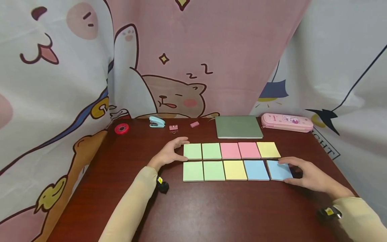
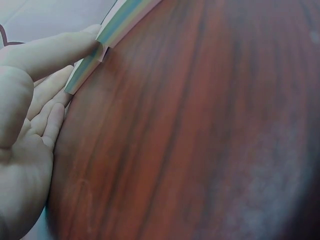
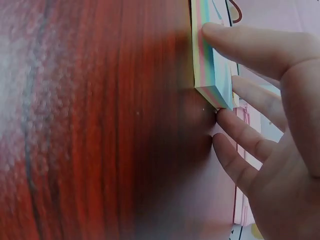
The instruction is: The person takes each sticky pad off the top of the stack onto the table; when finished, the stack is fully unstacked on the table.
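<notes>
Two rows of square sticky note pads lie on the table. My left hand [image 1: 167, 153] is at the left end of the far row, its thumb at the near corner and its fingers at the far corner of a green sticky note pad [image 1: 192, 151]. At the near row's right end, my right hand [image 1: 311, 174] holds a blue sticky note pad [image 1: 278, 170] between thumb and fingers. That pad sits slightly askew beside another blue pad [image 1: 256, 170]. Coloured layers show along the held pad's side [image 3: 206, 65] in the right wrist view.
Behind the rows lie a green notebook [image 1: 239, 127] and a pink pencil case [image 1: 287, 122]. Farther left are a pink eraser [image 1: 195, 124], a pink binder clip [image 1: 173, 128], a light blue stapler [image 1: 157, 122] and a red tape roll [image 1: 122, 128]. Printed cloth hangs around the table.
</notes>
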A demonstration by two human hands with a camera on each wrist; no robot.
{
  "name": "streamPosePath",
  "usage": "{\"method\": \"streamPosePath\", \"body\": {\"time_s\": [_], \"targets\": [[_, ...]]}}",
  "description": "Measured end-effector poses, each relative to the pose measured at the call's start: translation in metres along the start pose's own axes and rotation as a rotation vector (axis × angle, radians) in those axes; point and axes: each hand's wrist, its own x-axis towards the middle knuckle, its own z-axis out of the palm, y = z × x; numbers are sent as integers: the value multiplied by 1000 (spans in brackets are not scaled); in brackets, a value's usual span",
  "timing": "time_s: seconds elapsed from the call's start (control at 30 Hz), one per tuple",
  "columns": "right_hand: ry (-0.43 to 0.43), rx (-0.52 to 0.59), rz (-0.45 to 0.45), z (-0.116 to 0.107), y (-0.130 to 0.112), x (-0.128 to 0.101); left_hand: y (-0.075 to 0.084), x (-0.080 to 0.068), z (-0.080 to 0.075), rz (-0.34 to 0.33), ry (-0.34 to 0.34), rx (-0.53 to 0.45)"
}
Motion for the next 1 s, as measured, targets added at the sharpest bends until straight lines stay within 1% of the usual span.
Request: {"method": "streamPosePath", "body": {"time_s": [0.2, 0.4, 0.67, 1.0], "targets": [[-9, 0, -20, 1, 1, 1, 1, 0, 0, 3, -5, -15], [-27, -5, -2, 2, 0, 1, 1, 1, 0, 4, -8, -2], [-41, 2, 13, 3, 2, 1, 1, 1, 0, 7, -9, -12], [-37, 13, 28, 4, 2, 1, 2, 1, -1, 2, -8, -1]]}}
